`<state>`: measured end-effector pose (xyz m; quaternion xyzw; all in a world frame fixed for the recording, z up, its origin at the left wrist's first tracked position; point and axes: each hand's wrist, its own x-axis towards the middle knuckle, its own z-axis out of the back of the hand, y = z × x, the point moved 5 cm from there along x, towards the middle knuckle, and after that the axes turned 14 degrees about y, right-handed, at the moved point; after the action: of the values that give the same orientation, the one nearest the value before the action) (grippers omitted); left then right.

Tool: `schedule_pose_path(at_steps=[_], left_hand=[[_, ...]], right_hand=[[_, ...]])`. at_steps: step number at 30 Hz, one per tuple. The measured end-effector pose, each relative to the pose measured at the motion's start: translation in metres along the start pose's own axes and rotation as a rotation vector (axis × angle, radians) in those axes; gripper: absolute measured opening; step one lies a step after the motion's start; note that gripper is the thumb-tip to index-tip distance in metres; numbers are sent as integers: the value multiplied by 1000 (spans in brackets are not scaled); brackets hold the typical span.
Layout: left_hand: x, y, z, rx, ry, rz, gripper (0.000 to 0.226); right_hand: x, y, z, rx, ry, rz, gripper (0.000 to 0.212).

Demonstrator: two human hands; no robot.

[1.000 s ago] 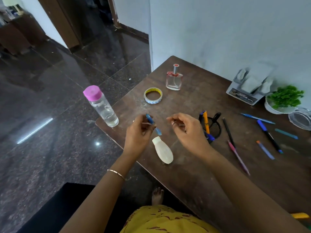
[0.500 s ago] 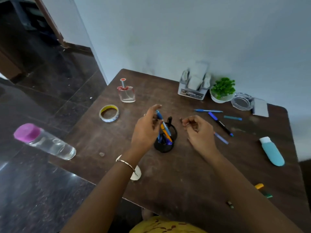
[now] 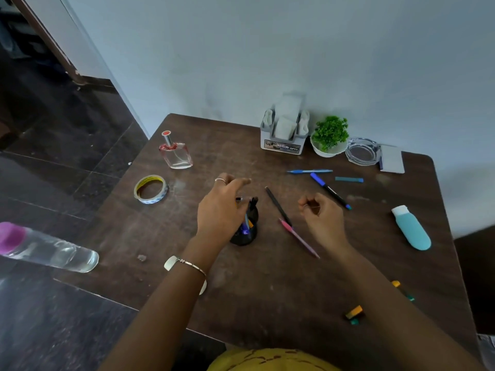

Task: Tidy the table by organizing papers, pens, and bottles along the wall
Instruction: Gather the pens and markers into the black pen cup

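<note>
While the clear water bottle (image 3: pixel 51 249) with its pink cap sits at the left edge of the tabletop (image 3: pixel 267 290), a tape roll (image 3: pixel 150 189) and a perfume bottle (image 3: pixel 176 153) sit farther in. The left grip (image 3: pixel 219 210) is just over the black pen holder (image 3: pixel 245 232), fingers loosely spread and holding nothing; pens stand in the holder. Right of it a black pen (image 3: pixel 277 206) and a pink pen (image 3: pixel 298 238) lie nearly end to end. The right grip (image 3: pixel 322 218) is beside them with fingers curled inward; whether it pinches anything I cannot tell. Two blue pens (image 3: pixel 309 171) lie beyond, a teal bottle (image 3: pixel 411 228) lies farther right, and a white paper pad (image 3: pixel 392 158) rests by the wall.
</note>
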<state>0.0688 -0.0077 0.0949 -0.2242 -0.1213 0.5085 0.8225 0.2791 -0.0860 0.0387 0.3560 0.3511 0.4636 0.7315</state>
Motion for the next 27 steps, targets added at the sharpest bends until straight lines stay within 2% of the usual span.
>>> schedule_pose_path(at_steps=[3,6,9,11,14,19,23,27], left_hand=[[6,-22,-1,-115,-77,-76,22],[15,-46,-18,-228,-50,-119,10],[27,-58,-52,-479,109,23,9],[34,-58,-80,-545,259,126,15],[42,-58,-110,-353,403,179,23],[49,-54,-129,-11,447,178,37],[51,-58,-141,336,504,116,30],[54,-67,-148,533,560,59,29]], right_hand=[[1,-17,7,-110,34,-33,9],[3,-37,3,-243,161,-93,13],[4,-51,-11,-349,355,-107,28],[2,-54,-19,-407,414,-81,29],[1,-56,-18,-466,411,-48,20],[-2,-68,8,-540,443,2,27],[-3,-84,42,-550,378,-36,18],[-3,-94,66,-464,304,-46,15]])
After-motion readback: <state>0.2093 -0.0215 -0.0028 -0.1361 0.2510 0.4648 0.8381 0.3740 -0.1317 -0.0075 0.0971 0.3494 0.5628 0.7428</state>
